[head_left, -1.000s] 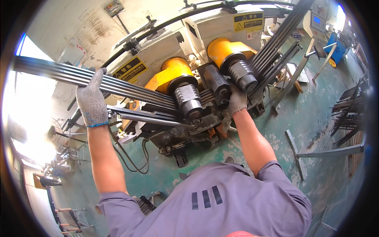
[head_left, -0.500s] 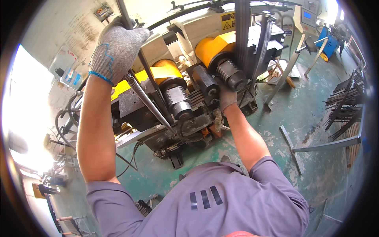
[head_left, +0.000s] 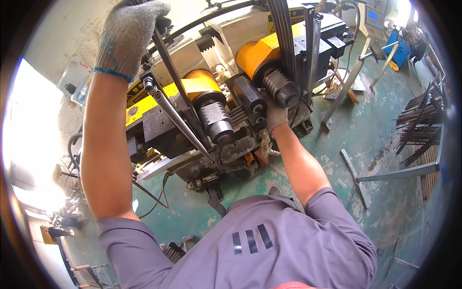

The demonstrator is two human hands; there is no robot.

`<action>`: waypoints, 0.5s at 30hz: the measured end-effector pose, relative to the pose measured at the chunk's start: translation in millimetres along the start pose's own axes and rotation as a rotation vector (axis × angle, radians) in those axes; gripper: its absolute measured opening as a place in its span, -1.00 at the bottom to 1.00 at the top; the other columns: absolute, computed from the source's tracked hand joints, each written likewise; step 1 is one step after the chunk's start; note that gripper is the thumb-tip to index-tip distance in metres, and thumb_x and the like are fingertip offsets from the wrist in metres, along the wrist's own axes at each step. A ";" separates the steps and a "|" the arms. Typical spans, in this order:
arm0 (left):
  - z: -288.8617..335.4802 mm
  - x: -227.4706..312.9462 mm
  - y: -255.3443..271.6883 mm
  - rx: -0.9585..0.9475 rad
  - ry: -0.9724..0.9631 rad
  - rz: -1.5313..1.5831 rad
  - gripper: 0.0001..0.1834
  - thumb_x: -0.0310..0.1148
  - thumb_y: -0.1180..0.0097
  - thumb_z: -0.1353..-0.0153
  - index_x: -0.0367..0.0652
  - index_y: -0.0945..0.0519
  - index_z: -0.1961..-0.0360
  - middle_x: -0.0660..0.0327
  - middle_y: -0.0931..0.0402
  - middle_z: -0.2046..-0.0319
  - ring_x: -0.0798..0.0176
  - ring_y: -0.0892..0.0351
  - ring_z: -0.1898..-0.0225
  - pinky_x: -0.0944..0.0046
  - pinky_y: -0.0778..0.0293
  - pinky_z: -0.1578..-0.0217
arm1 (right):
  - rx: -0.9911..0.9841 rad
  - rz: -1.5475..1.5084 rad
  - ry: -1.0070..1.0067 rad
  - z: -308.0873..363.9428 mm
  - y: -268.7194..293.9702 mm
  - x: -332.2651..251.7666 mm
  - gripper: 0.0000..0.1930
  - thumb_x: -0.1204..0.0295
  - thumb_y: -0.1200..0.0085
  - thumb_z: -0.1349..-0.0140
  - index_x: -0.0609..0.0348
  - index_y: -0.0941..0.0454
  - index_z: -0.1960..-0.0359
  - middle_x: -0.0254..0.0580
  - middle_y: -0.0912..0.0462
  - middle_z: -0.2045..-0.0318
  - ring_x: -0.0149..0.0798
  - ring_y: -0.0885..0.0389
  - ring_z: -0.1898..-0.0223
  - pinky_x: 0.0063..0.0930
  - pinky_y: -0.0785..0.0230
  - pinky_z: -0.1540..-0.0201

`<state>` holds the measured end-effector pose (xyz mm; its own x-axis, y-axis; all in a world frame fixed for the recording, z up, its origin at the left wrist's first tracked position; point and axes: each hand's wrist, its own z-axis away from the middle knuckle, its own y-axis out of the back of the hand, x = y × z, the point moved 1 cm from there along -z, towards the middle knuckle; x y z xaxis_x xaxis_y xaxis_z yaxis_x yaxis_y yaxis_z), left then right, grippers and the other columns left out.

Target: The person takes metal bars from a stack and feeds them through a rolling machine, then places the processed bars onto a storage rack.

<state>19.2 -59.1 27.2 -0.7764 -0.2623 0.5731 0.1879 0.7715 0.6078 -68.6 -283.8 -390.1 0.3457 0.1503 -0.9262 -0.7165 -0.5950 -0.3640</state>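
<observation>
My left hand, in a grey knitted glove with a blue-edged cuff, is raised at the upper left. Its fingers are closed round a dark metal bar that slants down to the machine. Beneath it, a bending machine carries two yellow housings with ridged dark rollers. Several dark bars stand upright behind the right-hand roller. Also gloved, my right hand reaches in below that roller, beside a black block. Its fingers are hidden behind the machine parts.
Coil springs on rods flank the rollers. A metal stand and an angled metal frame stand on the green floor at right, near a stack of dark rods. A control box stands at the far right.
My left hand has moved up and slightly left, still gripping the bar. More of the machine's yellow left side shows. The upright bars lean slightly further left at the top; my right hand stays in place.
</observation>
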 end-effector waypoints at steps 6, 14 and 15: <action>10.9 5.8 -22.9 0.192 0.091 -0.060 -0.78 -0.38 -0.21 -0.42 -0.32 -0.74 0.08 0.02 -0.74 0.24 0.20 -0.79 0.27 0.26 -0.73 0.28 | -0.061 0.143 0.063 0.8 0.9 -1.7 -0.56 0.26 -0.24 -0.43 0.25 -0.62 -0.24 -0.06 -0.69 -0.17 -0.20 -0.62 -0.19 -0.25 -0.41 -0.26; -4.9 -38.6 -3.7 0.021 -0.429 -0.871 -0.78 -0.44 -0.18 -0.45 -0.39 -0.71 0.03 -0.08 -0.68 0.04 0.14 -0.82 0.20 0.30 -0.79 0.13 | -0.034 0.019 0.033 -1.7 -4.4 1.6 -0.61 0.36 -0.34 -0.32 0.22 -0.64 -0.14 -0.23 -0.68 0.04 -0.34 -0.67 0.09 -0.39 -0.59 0.05; -4.8 -33.0 -6.1 0.032 -0.419 -0.877 -0.77 -0.44 -0.18 -0.45 -0.39 -0.71 0.03 -0.09 -0.67 0.02 0.14 -0.82 0.20 0.29 -0.79 0.14 | -0.027 0.049 0.059 -3.9 -2.5 4.3 -0.61 0.36 -0.34 -0.32 0.22 -0.64 -0.14 -0.23 -0.68 0.04 -0.35 -0.67 0.10 -0.39 -0.59 0.06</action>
<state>46.6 -58.0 7.3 -0.7850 -0.5289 -0.3225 -0.5714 0.4172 0.7067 -62.9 -284.7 -392.7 0.3459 0.0740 -0.9353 -0.7175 -0.6215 -0.3145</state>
